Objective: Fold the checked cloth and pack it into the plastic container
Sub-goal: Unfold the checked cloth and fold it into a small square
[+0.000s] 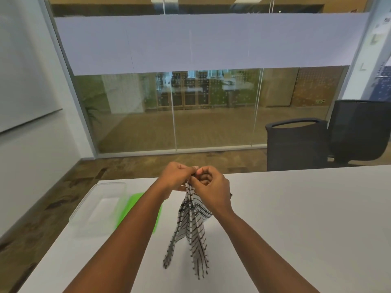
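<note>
The checked cloth (191, 231) dangles above the table (296, 218), pinched at its top by the left hand (176, 176) and right hand (211, 187) together. If a corner slips, the fold goes crooked. Further left, the plastic container (99, 208) looks empty, with its green lid (135, 208) just beside it.

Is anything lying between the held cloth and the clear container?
Only the left forearm and green lid beside the clear plastic container. Both hands, left and right, pinch the black-and-white checked cloth; the container's opening looks unblocked.
</note>
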The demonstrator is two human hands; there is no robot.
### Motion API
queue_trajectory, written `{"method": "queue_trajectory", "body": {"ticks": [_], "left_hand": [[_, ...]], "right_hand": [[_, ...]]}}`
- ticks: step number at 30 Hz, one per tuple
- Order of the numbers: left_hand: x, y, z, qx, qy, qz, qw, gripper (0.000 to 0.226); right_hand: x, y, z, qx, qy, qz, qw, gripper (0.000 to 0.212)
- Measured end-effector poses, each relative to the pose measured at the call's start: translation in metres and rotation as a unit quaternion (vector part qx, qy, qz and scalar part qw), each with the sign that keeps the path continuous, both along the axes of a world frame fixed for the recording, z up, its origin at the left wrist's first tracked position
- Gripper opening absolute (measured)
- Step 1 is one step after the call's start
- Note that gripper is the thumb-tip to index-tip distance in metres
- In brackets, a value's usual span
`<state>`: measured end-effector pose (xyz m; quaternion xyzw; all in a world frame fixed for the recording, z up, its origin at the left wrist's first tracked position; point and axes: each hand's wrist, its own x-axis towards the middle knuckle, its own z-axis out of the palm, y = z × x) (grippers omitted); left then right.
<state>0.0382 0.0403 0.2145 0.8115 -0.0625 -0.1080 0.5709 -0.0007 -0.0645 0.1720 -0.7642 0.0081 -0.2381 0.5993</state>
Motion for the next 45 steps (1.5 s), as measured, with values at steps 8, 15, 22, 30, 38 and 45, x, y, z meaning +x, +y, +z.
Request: {"method": "queue_trajectory", "body": {"ticks": [8, 15, 22, 30, 38, 45], "left_hand": [[0.006, 0.019, 0.007, -0.041, -0.028, -0.024, 0.998, 0.010], [0.009, 0.034, 0.021, -0.074, -0.050, -0.035, 0.995, 0.011], [0.016, 0.060, 0.031, -0.056, -0.119, 0.020, 0.991, 0.013], [0.034, 0.088, 0.010, 0.006, -0.122, 0.044, 0.992, 0.023], [0.044, 0.095, -0.014, 0.121, -0.036, -0.014, 0.992, 0.025], [0.012, 0.009, -0.009, 0.130, -0.164, -0.160, 0.965, 0.039]], "right_hand": [[0.003, -0.022, 0.003, -0.073, -0.077, -0.003, 0.994, 0.022], [0.016, -0.054, -0.027, -0.322, 0.004, -0.079, 0.944, 0.055], [0.021, -0.081, -0.046, -0.313, 0.060, -0.095, 0.943, 0.041], [0.025, -0.093, 0.001, -0.160, 0.041, -0.002, 0.986, 0.024], [0.023, -0.073, 0.024, 0.043, -0.032, 0.095, 0.994, 0.027], [0.034, -0.045, 0.020, -0.054, -0.028, 0.135, 0.989, 0.021]]}}
